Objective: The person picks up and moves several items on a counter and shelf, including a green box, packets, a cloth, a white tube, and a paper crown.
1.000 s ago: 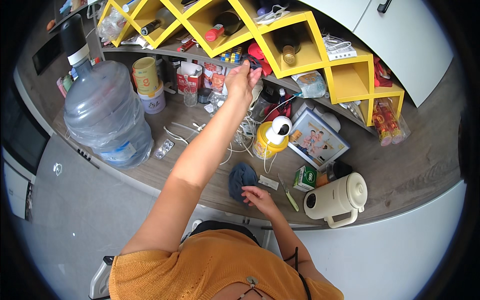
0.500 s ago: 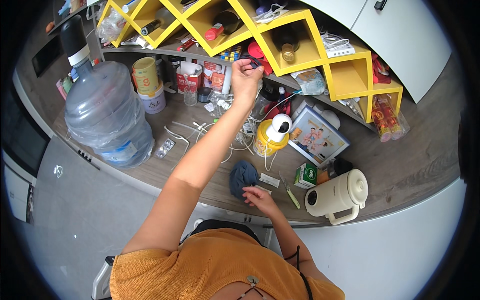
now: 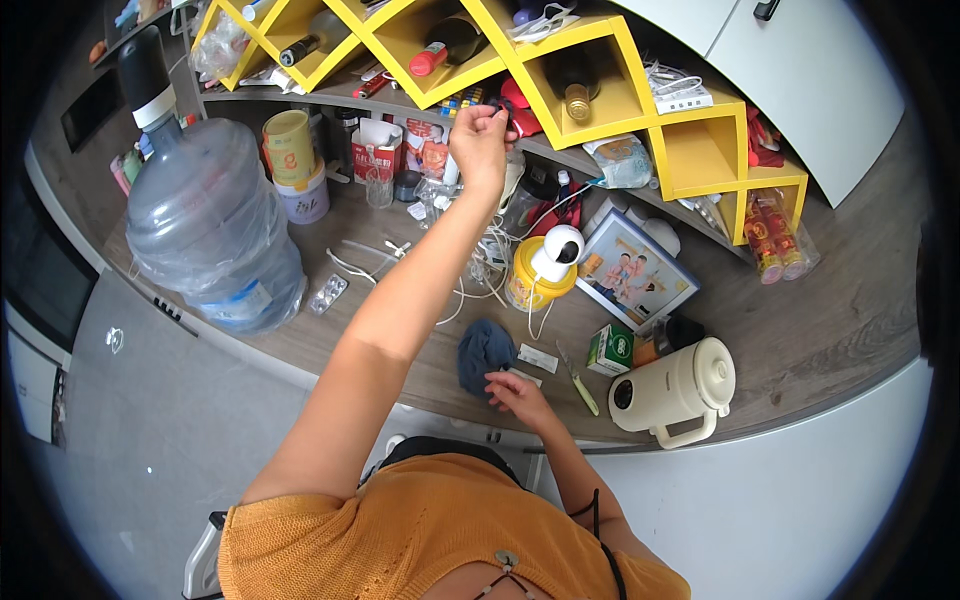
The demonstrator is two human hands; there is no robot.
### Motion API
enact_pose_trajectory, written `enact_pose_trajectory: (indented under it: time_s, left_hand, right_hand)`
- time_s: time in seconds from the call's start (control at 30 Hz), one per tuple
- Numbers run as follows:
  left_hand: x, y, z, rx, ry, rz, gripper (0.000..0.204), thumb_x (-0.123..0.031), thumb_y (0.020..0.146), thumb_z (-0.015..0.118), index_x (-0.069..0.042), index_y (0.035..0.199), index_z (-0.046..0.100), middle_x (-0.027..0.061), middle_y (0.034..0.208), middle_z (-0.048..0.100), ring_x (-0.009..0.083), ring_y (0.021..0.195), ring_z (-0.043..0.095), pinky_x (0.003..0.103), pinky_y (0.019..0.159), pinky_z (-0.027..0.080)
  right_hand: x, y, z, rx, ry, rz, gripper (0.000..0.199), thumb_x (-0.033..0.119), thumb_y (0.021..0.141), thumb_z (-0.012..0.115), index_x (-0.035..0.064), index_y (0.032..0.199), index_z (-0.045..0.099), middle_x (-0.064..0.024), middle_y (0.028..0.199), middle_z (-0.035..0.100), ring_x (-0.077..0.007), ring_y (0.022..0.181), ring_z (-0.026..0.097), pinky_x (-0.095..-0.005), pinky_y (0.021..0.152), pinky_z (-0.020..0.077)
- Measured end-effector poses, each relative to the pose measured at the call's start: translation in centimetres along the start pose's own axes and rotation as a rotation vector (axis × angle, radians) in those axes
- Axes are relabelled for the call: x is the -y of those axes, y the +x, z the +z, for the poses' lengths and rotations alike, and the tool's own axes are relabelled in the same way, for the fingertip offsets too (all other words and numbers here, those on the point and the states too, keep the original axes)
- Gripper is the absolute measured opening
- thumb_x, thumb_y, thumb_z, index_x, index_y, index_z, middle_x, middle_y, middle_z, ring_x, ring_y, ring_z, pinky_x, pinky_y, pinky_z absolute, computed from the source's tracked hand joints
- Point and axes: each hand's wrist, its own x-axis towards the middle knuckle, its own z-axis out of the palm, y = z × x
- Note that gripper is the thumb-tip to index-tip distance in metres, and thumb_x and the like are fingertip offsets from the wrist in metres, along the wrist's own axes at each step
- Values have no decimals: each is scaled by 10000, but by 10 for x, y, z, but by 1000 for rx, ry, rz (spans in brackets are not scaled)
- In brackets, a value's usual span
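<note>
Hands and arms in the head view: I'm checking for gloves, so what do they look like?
The left hand and right hand wear no gloves. The left sleeve is short orange knit; a thin black cord crosses the right arm.

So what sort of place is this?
Probably someone's home, perhaps a kitchen or dining area: a framed photo, a big water bottle and a cream jug share one cluttered counter.
</note>
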Motion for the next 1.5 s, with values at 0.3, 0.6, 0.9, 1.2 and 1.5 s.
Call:
enact_pose_trajectory:
  time_s: [0.3, 0.6, 0.9, 1.2, 1.5]
  left_hand:
    - [-2, -33, -37, 185, 32, 32, 221, -44, 852, 517, 14, 1065, 510, 74, 957, 548, 110, 730, 570, 221, 622, 480]
    - [31, -136, -219, 247, 454, -286, 106, -97, 858, 537, -31, 933, 572, -14, 758, 561, 62, 643, 526, 202, 577, 437]
    - [-4, -152, -357, -95, 847, -254, 125, -55, 829, 540, -13, 942, 572, 1, 750, 567, 64, 607, 502, 199, 538, 411]
    - [-11, -141, -362, -47, 1088, -277, 141, -78, 775, 602, -17, 901, 614, 97, 800, 640, 166, 712, 608, 283, 675, 471]
    - [4, -148, -356, 171, 1094, -295, 127, -83, 788, 589, -10, 887, 618, 66, 718, 626, 114, 659, 576, 259, 624, 457]
  right_hand:
    - [-1, 1, 2, -14, 2, -28, 307, 233, 877, 521, 91, 1150, 529, -35, 971, 590, -100, 796, 568, -226, 646, 451]
    - [-2, 7, 13, -70, 22, -41, 263, 181, 884, 500, 71, 1117, 550, -28, 954, 603, -93, 757, 567, -218, 631, 446]
    - [-3, 43, 32, -137, 59, -1, 222, 156, 876, 499, 78, 1070, 572, -32, 894, 609, -93, 717, 567, -215, 611, 439]
    - [8, 81, 82, -54, -452, -299, 310, 113, 837, 519, 84, 1145, 522, -90, 951, 581, -171, 688, 616, -291, 597, 491]
    - [16, 121, 107, -166, -1407, -484, 227, 63, 775, 461, 87, 983, 547, -141, 972, 525, -276, 708, 626, -374, 609, 504]
